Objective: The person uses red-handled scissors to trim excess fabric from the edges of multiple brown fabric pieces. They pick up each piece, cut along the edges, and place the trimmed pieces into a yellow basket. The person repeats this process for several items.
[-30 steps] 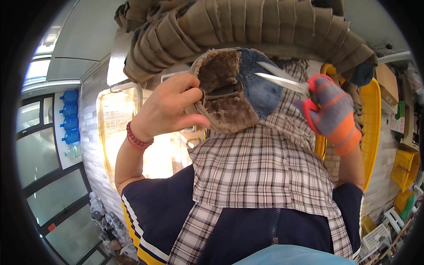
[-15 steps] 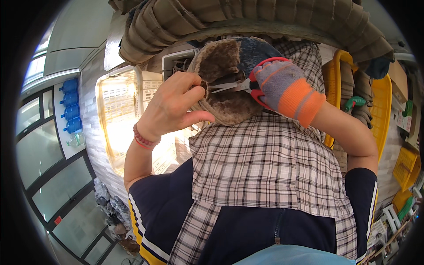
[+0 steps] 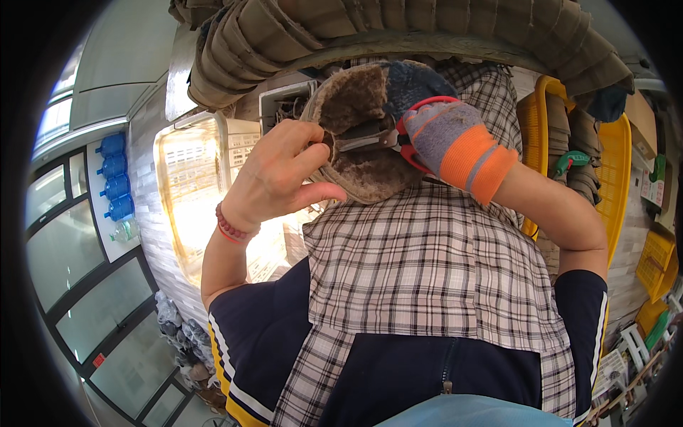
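I see the left hand [image 3: 274, 171] gripping the rounded plush-lined piece [image 3: 356, 96] at its left rim: the index finger is bent against the edge, the thumb stretches well apart below it, and the other fingers are mostly hidden from me. The right hand [image 3: 455, 142], in a grey-and-orange glove, has its fingers curled around the red handles of the scissors [image 3: 366, 143]; I can't make out each finger there. The blades lie close together, pointing left, at the dark gap between the piece's 2 brown plush parts. The piece sits above the checked apron [image 3: 398, 270], just below a long row of brown fabric pieces [image 3: 427, 21]. To my right stands a yellow basket [image 3: 613, 185]; to my left, a sunlit pale basket [image 3: 188, 171].
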